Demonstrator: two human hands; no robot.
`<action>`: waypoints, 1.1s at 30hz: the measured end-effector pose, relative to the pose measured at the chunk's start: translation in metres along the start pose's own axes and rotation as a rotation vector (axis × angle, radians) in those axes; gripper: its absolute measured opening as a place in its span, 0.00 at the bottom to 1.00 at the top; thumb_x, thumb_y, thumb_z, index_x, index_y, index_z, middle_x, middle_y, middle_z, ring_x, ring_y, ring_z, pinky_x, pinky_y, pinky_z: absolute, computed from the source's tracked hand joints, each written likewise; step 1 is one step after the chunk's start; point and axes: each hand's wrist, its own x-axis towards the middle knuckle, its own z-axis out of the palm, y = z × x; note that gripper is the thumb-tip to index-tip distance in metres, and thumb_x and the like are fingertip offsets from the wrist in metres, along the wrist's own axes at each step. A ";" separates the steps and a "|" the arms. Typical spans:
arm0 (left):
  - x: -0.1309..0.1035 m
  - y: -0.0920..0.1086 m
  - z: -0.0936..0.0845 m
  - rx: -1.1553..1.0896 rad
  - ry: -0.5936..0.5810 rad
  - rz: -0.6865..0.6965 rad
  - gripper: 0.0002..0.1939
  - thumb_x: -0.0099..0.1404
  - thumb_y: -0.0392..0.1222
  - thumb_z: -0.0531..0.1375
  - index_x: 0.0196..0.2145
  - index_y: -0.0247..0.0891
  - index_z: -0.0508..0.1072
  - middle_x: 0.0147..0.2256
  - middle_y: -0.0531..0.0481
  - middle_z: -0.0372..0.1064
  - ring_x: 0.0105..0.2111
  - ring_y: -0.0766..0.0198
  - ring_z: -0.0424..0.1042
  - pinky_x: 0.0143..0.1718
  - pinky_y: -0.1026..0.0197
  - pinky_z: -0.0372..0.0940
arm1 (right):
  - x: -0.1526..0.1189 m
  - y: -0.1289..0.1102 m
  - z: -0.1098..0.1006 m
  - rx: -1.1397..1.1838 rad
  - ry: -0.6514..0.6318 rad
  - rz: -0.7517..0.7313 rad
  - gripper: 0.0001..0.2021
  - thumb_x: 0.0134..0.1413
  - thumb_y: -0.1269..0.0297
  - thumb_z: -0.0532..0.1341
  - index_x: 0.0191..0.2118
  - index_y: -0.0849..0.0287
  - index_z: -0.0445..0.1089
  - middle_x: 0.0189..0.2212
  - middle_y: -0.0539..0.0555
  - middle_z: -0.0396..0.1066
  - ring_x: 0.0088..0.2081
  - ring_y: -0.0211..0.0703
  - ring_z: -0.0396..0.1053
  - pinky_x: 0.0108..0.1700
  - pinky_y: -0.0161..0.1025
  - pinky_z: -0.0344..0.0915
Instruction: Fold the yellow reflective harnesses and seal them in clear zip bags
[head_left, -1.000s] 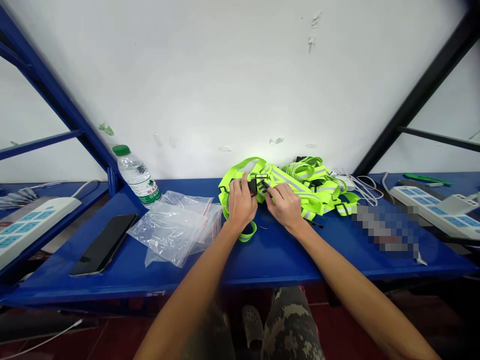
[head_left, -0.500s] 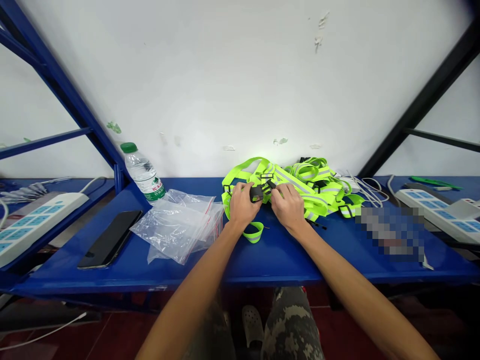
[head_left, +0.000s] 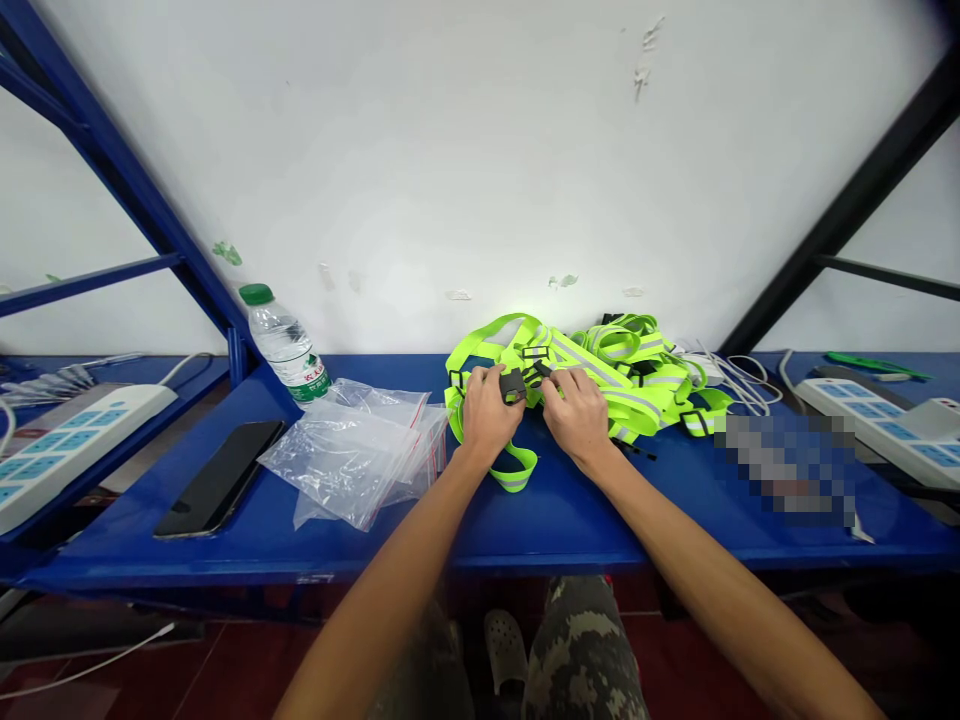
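Observation:
My left hand (head_left: 487, 412) pinches a square black buckle piece (head_left: 513, 385) at the left part of a heap of neon yellow-green straps (head_left: 630, 395) with grey reflective stripes. Just to its right, my right hand (head_left: 576, 412) has its fingers closed on a smaller black clip (head_left: 541, 370). A short gap separates the two black pieces. Behind them, a black slider (head_left: 535, 352) sits on a strap. One strap loop (head_left: 514, 478) lies on the blue table below my left hand.
Clear plastic zip bags (head_left: 352, 450), a water bottle (head_left: 289, 345) and a black phone (head_left: 219, 480) lie or stand left on the blue table (head_left: 555, 530). White cables (head_left: 742, 380) and a pixelated item (head_left: 787, 465) are right. Power strips flank the table.
The strap loop below my left hand has shifted slightly right and opened wider. Both hands keep their hold, almost unmoved.

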 end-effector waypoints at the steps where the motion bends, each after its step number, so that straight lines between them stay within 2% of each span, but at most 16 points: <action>1: 0.000 0.000 0.000 0.005 -0.001 -0.006 0.27 0.56 0.39 0.63 0.53 0.37 0.66 0.46 0.42 0.65 0.49 0.53 0.67 0.52 0.53 0.64 | 0.000 0.000 0.000 -0.003 -0.006 -0.013 0.10 0.61 0.74 0.54 0.32 0.58 0.70 0.34 0.58 0.69 0.37 0.48 0.59 0.37 0.43 0.53; 6: -0.001 0.001 0.000 -0.008 -0.026 -0.009 0.31 0.56 0.39 0.63 0.56 0.36 0.61 0.49 0.40 0.66 0.53 0.51 0.66 0.54 0.52 0.63 | 0.002 0.001 0.000 -0.018 -0.027 -0.037 0.11 0.60 0.75 0.53 0.32 0.58 0.70 0.33 0.58 0.69 0.37 0.49 0.58 0.39 0.45 0.51; 11: -0.006 0.007 0.000 -0.019 -0.064 -0.050 0.39 0.55 0.36 0.62 0.62 0.33 0.51 0.50 0.37 0.67 0.52 0.50 0.66 0.53 0.50 0.63 | 0.003 -0.001 0.001 0.018 -0.085 -0.049 0.10 0.60 0.74 0.54 0.32 0.58 0.70 0.32 0.58 0.68 0.38 0.50 0.57 0.39 0.45 0.50; 21: -0.009 0.007 0.002 -0.036 -0.076 -0.058 0.38 0.55 0.34 0.61 0.62 0.37 0.52 0.50 0.39 0.68 0.52 0.50 0.68 0.52 0.50 0.63 | -0.001 -0.006 0.004 0.028 -0.084 -0.038 0.09 0.60 0.73 0.56 0.31 0.59 0.71 0.33 0.59 0.70 0.38 0.50 0.58 0.37 0.44 0.50; 27: -0.011 0.006 0.007 -0.073 -0.069 -0.137 0.42 0.54 0.35 0.61 0.64 0.34 0.47 0.47 0.38 0.70 0.49 0.50 0.71 0.50 0.51 0.65 | 0.000 -0.005 0.005 0.048 -0.112 -0.058 0.08 0.59 0.73 0.57 0.30 0.59 0.71 0.32 0.59 0.69 0.37 0.50 0.58 0.38 0.44 0.51; 33: -0.012 0.010 0.006 -0.018 -0.090 -0.127 0.42 0.56 0.35 0.59 0.64 0.31 0.45 0.48 0.35 0.70 0.49 0.48 0.71 0.49 0.49 0.65 | 0.000 -0.007 0.004 0.006 -0.094 -0.059 0.10 0.60 0.73 0.56 0.30 0.59 0.71 0.31 0.58 0.68 0.37 0.49 0.59 0.43 0.46 0.52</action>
